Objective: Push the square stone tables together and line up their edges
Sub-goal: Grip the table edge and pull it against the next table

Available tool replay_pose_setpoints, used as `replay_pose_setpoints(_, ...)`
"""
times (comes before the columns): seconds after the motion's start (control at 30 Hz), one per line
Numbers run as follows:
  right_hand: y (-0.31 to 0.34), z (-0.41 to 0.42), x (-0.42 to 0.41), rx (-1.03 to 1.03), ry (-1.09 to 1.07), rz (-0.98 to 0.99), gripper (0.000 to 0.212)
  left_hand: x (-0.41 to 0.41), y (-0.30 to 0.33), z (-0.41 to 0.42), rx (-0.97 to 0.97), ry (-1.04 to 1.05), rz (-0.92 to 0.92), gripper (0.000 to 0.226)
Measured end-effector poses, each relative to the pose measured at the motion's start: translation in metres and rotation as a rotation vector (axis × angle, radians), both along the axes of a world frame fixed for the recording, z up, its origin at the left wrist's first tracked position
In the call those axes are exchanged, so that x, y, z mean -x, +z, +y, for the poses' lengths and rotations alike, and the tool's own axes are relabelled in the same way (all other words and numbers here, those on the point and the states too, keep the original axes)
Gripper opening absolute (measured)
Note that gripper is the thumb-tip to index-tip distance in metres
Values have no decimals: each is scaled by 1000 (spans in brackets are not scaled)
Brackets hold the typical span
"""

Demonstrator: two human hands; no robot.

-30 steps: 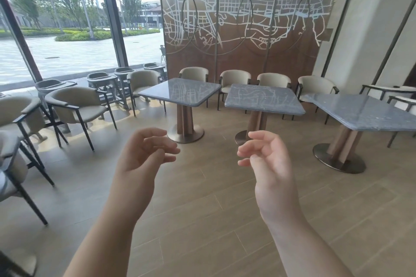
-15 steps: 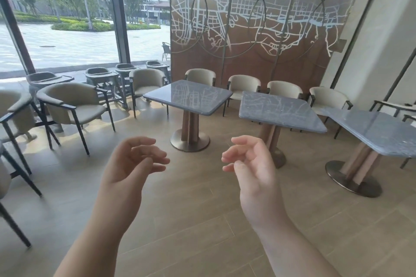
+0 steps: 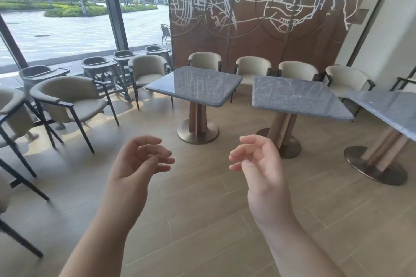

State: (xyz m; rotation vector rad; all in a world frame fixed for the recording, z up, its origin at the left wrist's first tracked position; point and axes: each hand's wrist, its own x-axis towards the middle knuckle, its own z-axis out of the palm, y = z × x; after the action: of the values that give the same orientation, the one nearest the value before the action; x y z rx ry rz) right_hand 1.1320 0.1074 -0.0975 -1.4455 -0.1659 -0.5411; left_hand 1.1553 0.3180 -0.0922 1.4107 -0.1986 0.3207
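Note:
Three square grey stone tables stand ahead on round metal bases. The left table (image 3: pixel 195 85) and the middle table (image 3: pixel 295 96) are apart, with a narrow gap between their tops. A third table (image 3: pixel 391 108) is at the right edge, slightly apart from the middle one. My left hand (image 3: pixel 137 162) and my right hand (image 3: pixel 258 164) are raised in front of me, well short of the tables. Both hands have loosely curled fingers and hold nothing.
Beige armchairs (image 3: pixel 72 101) with dark frames line the left side and cream chairs (image 3: pixel 252 69) stand behind the tables along a brown patterned wall panel (image 3: pixel 270 18). Grey high chairs (image 3: pixel 99 67) sit by the window. Wooden floor (image 3: pixel 202 209) stretches between me and the tables.
The tables have grown larger in view and shifted right as I came nearer. Both hands stay raised and empty, in much the same pose.

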Motion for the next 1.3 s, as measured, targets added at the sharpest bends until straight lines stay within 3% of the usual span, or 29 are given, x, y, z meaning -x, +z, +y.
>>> replay_pose_setpoints(0.43, 9, -121, -206, -56, -59, -35, 32, -213, 24, -116, -85, -66, -42, 27)
replay_pose_setpoints(0.57, 3, -147, -263, -66, -64, -29, 33, -268, 18, -140, -97, -49, -55, 34)
replay_pose_setpoints(1.0, -31, -141, -415, -19, 15, 91, 32, -423, -17, -150, -84, -66, 55, 32)
replay_pose_setpoints(1.3, -24, -102, -586, 32, 17, 115, 33, -592, -26, -106, -60, -89, 107, 31)
